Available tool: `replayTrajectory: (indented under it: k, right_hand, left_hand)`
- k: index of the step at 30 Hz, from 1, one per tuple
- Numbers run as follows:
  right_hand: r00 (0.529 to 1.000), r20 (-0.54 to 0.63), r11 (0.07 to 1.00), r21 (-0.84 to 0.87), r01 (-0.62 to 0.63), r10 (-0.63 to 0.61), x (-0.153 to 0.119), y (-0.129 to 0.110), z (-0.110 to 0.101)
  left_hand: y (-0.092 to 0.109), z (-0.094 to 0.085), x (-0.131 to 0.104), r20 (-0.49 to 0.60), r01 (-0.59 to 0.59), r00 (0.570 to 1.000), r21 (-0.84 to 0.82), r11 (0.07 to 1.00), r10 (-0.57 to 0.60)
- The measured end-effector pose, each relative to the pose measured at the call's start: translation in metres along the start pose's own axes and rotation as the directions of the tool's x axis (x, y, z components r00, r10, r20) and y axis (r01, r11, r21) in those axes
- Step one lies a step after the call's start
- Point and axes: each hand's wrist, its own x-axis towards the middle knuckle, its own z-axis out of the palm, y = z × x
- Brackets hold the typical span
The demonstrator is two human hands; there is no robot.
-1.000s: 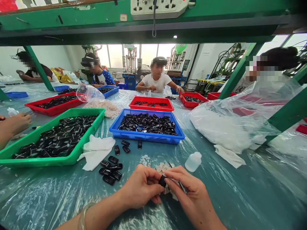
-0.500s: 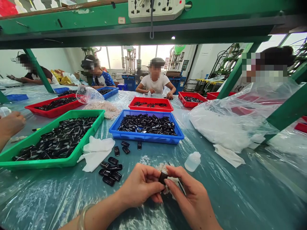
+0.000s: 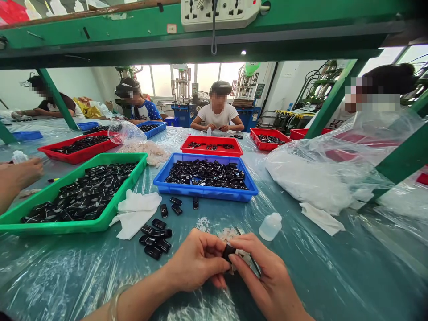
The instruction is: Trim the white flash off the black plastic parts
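Note:
My left hand point(image 3: 197, 261) pinches a small glossy black plastic part point(image 3: 228, 252) between thumb and fingers. Close against it on the other side is my right hand point(image 3: 267, 272), its thumb and fingertips at the part's edge. A slim metal tool, apparently tweezers point(image 3: 256, 266), runs under the right fingers, and much of it is hidden by them. Crumpled whitish scraps point(image 3: 227, 233) lie beneath both hands. Left of my hands is a loose group of similar black parts point(image 3: 155, 240). A small translucent bottle point(image 3: 270, 226) stands beyond my right hand.
A green tray point(image 3: 133, 178) and a blue tray point(image 3: 203, 191) hold many black parts. Between them lies a white cloth point(image 3: 137, 209). Farther back is a red tray point(image 3: 210, 151). A clear plastic bag point(image 3: 310, 174) bulges at right. Co-workers sit around the table; one's hand point(image 3: 23, 176) shows at left.
My right fingers have closed further over the black part, covering its white top. A tool tip now shows above them. The co-worker opposite has brought both hands together.

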Motion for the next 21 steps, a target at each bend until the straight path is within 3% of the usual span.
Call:
replayTrajectory:
  k: [10, 21]
  right_hand:
    - [0.939, -0.056, 0.935, 0.128, -0.330, 0.339, -0.007, 0.005, 0.001]
    - [0.923, 0.014, 0.907, 0.179, -0.381, 0.385, -0.013, 0.012, 0.000]
  left_hand:
    - [-0.003, -0.006, 0.004, 0.058, 0.044, 0.998, -0.234, 0.971, -0.031]
    - [-0.003, -0.009, 0.006, 0.086, 0.035, 0.996, -0.296, 0.955, -0.009]
